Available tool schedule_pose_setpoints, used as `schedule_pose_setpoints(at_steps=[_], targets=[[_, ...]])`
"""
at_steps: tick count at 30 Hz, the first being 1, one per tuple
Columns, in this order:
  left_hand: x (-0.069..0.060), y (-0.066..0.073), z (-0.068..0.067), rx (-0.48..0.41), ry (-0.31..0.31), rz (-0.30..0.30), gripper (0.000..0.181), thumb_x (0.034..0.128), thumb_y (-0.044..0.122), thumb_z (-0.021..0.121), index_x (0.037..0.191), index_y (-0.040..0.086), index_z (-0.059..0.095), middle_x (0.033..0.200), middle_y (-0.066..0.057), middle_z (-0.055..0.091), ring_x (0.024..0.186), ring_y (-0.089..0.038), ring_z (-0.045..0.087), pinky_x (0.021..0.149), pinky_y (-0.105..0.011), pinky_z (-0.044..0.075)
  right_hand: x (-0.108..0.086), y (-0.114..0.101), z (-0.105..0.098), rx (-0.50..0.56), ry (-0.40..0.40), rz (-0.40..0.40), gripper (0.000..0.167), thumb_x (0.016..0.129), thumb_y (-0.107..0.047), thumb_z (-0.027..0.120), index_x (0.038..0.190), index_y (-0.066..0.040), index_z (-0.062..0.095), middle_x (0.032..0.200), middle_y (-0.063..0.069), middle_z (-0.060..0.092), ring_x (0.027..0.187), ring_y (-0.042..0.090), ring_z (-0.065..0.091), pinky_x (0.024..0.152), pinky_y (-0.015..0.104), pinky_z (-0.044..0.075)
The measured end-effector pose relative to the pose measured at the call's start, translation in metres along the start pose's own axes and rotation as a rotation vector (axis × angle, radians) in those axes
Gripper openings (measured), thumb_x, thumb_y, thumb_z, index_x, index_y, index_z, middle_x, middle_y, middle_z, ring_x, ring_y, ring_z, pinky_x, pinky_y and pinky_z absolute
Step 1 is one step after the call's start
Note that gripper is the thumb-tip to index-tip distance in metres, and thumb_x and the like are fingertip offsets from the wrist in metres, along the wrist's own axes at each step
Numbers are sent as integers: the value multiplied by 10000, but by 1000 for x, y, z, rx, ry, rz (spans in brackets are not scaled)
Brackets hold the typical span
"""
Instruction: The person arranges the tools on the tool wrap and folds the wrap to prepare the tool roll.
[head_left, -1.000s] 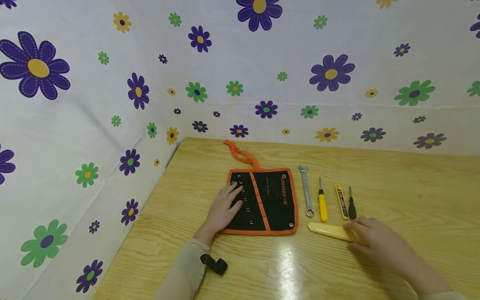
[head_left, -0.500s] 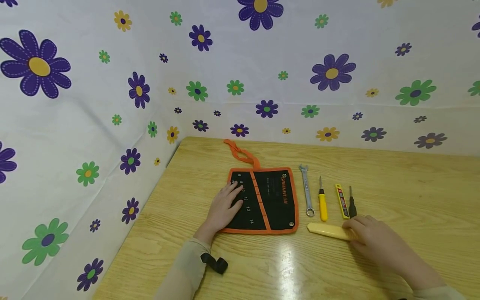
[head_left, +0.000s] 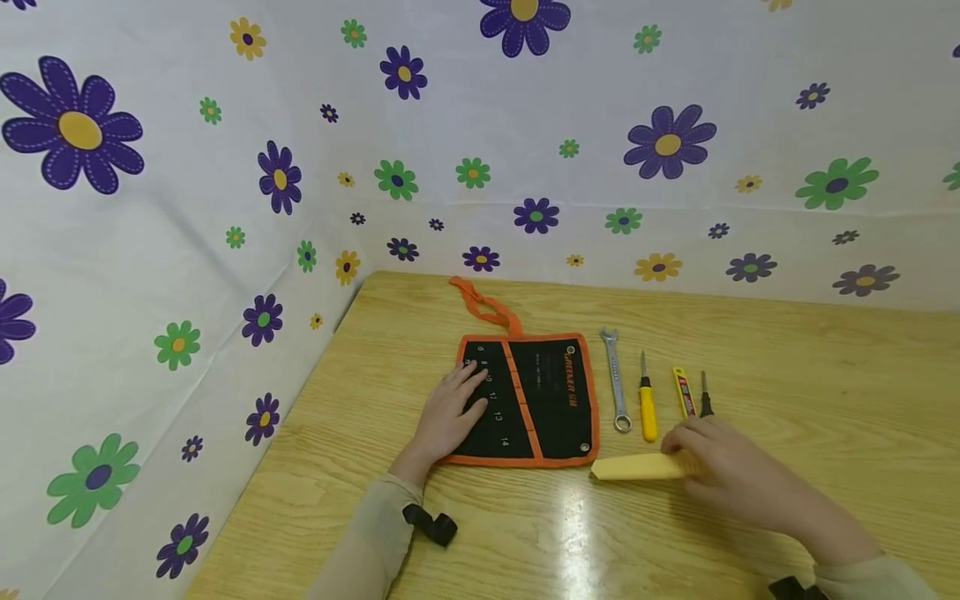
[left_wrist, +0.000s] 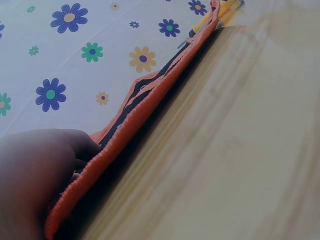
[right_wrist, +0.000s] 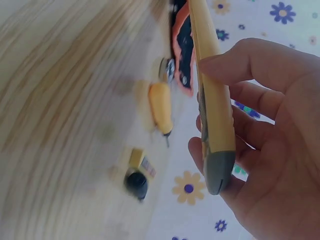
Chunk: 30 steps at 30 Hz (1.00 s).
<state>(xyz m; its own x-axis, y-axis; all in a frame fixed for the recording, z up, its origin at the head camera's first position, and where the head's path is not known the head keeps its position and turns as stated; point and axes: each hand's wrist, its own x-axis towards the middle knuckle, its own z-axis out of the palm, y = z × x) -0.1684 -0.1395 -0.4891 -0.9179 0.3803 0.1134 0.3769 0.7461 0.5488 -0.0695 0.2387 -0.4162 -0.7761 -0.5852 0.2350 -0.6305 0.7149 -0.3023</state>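
Observation:
My left hand rests with extended fingers on the left half of a black tool pouch with orange edging and printed numbers. In the left wrist view the pouch's orange edge runs along beside the hand. My right hand grips a yellow utility knife, its far end pointing left at the pouch's lower right corner. Seen from the right wrist, the knife has a grey end cap and lies between thumb and curled fingers, off the table.
Right of the pouch lie a combination wrench, a yellow-handled screwdriver, a narrow yellow pack and a small black-handled screwdriver, partly behind the right hand. An orange strap trails behind the pouch. Flowered cloth walls the table's back and left.
My right hand has lifted the utility knife from the table and carried it slightly left, its far end now nearer the pouch corner. The left hand has stayed in place.

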Motion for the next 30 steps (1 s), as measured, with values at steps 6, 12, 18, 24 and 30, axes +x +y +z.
schedule_pose_setpoints(at_steps=[6, 12, 18, 24, 30], targets=[[0, -1, 0, -4, 2, 1, 499, 997, 303, 490, 1462, 136, 416, 1534, -70, 300, 1436, -244, 167, 1139, -462, 157, 14, -10, 0, 60, 4, -36, 383, 684, -31, 798, 997, -180, 636, 1013, -122, 561, 905, 92, 517, 720, 308, 501], [1, -2, 1, 4, 0, 2, 498, 997, 302, 490, 1462, 140, 416, 1535, -66, 300, 1437, -237, 165, 1142, -455, 154, 25, -15, 4, 62, -27, -8, 363, 714, -59, 795, 1013, -179, 628, 1027, -107, 567, 948, 133, 537, 777, 375, 505], [0, -2, 1, 7, -2, 0, 499, 995, 299, 497, 1461, 139, 418, 1536, -64, 297, 1436, -233, 166, 1142, -454, 152, 35, -17, 11, 0, 28, -77, 344, 693, -36, 796, 995, -103, 646, 1018, -29, 595, 948, 183, 559, 777, 397, 512], [0, -2, 0, 7, -12, -9, 504, 998, 309, 489, 1467, 144, 408, 1542, -56, 285, 1440, -227, 152, 1142, -452, 155, 43, -14, 18, -50, 60, -113, 365, 659, -22, 805, 982, -89, 649, 1007, 1, 601, 922, 201, 554, 752, 385, 515], [0, 0, 0, 3, -7, -2, 503, 994, 295, 499, 1460, 124, 418, 1537, -75, 294, 1437, -248, 163, 1140, -457, 159, 50, -15, 20, -63, 49, -138, 425, 636, 13, 833, 1008, -104, 663, 1005, 4, 590, 918, 204, 537, 761, 394, 502]])
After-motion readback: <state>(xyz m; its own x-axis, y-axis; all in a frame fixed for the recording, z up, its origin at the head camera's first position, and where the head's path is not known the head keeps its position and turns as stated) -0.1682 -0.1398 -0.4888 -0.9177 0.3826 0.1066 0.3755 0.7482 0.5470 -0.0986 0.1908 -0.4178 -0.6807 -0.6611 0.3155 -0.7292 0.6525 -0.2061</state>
